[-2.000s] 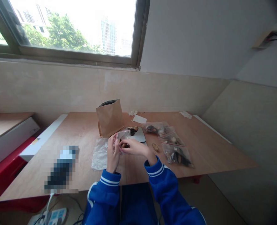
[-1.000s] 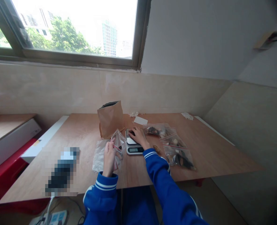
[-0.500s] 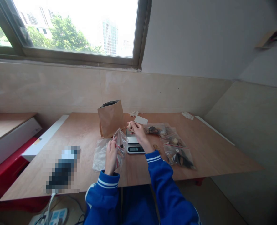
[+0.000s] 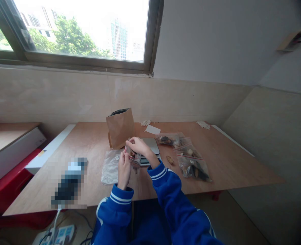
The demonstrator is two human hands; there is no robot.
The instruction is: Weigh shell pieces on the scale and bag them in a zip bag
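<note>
Grip of left hand (image 4: 124,170) and right hand (image 4: 139,146) on zip bag (image 4: 135,159), contents half-hidden.

A pale plywood tabletop (image 4: 224,166) bears a brown paper bag (image 4: 120,129) near its back edge. Clear zip-top bags (image 4: 193,168) lie toward its right side.

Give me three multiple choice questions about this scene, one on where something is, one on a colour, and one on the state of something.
1. Where is the paper bag compared with the kitchen scale?
A. To its left
B. To its right
C. On the floor

2. What colour are the sleeves?
A. Red
B. Blue
C. Green

3. What state is the small zip bag in?
A. Lying flat on the scale
B. Held up in both hands
C. Inside the paper bag

1. A, it stands left of the scale.
2. B, they are blue with white stripes.
3. B, the left hand and right hand grip it together.
</note>
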